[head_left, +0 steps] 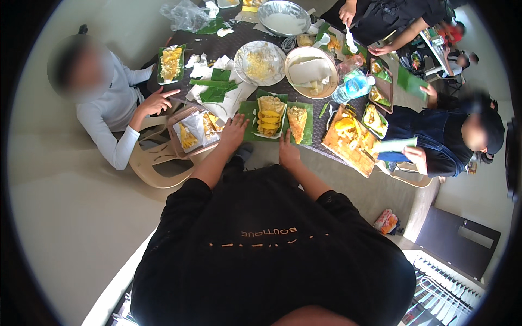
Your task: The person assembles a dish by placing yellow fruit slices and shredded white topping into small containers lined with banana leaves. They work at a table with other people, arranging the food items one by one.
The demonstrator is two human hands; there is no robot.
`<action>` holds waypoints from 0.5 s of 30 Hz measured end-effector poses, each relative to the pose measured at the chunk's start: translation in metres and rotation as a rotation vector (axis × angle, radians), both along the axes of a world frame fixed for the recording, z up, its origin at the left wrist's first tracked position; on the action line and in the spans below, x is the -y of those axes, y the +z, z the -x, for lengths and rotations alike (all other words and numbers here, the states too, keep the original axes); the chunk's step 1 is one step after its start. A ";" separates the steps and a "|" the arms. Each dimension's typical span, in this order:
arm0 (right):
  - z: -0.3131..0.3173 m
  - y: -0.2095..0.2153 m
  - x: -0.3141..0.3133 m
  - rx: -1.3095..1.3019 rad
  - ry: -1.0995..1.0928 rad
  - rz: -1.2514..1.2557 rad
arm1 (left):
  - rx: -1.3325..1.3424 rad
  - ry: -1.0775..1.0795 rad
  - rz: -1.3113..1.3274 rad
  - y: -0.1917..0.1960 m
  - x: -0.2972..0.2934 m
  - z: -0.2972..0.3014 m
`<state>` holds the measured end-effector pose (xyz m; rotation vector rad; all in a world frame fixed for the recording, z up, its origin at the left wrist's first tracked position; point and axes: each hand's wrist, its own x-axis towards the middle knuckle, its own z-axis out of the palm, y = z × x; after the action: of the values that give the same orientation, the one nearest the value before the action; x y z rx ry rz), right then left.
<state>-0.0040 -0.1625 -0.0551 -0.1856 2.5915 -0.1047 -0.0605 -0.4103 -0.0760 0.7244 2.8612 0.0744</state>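
Both bare hands are set at the edges of a broad green leaf at the centre of the frame. The left hand (235, 130) is laid flat, its fingers parted, on the left side of the leaf (246, 120); the right hand (288, 148) is placed at the lower edge, fingers pointing up, and whether anything is pinched by it cannot be told. On the smooth leaf, between the hands, a white dish (255, 126) is seen, filled with crumbly pale food and a row of glossy, rounded yellow slices (269, 120). Just right of it, a flat, browned wedge (297, 122) is laid, tapering downward.

Left of centre, a shallow rectangular tray (173, 130) is lined with crinkled wrapping and yellow pieces. Right of centre, soft yellow chunks are heaped on a grained wooden board (361, 164). Farther up, ribbon-like leaf strips (217, 89) are scattered over white sheets. Yellow shreds are spread on a round white plate (278, 54), and beside it a pale block is held in a deep cream basin (333, 62). A clear bluish plastic bottle (353, 86) is tipped nearby. At the top, a shiny metal bowl (272, 11) is partly filled with white matter. Near the upper right, a white utensil is gripped by a co-worker's hand (348, 12).
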 end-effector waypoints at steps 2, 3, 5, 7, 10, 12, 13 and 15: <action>0.001 0.003 0.002 0.011 -0.025 -0.023 | -0.036 -0.046 -0.062 -0.004 0.006 0.003; 0.002 0.005 0.004 0.018 -0.042 -0.034 | -0.052 -0.072 -0.093 -0.005 0.010 0.005; 0.001 0.007 0.008 0.020 -0.042 -0.051 | -0.074 -0.123 -0.078 -0.008 0.015 0.009; 0.001 0.009 0.011 0.039 -0.068 -0.069 | -0.078 -0.170 -0.059 -0.010 0.018 0.013; 0.003 0.013 0.020 0.075 -0.134 -0.062 | -0.059 -0.224 -0.022 -0.006 0.022 0.018; 0.002 0.019 0.021 0.069 -0.172 -0.037 | -0.059 -0.257 -0.020 -0.004 0.023 0.020; 0.001 0.018 0.021 0.055 -0.194 0.002 | -0.065 -0.271 -0.016 -0.004 0.024 0.022; 0.002 0.019 0.024 0.037 -0.254 0.043 | -0.072 -0.299 -0.007 -0.004 0.026 0.025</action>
<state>-0.0056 -0.1864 -0.0360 0.1306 2.5658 -0.2529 -0.0855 -0.4366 -0.0803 1.1676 2.7834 0.0168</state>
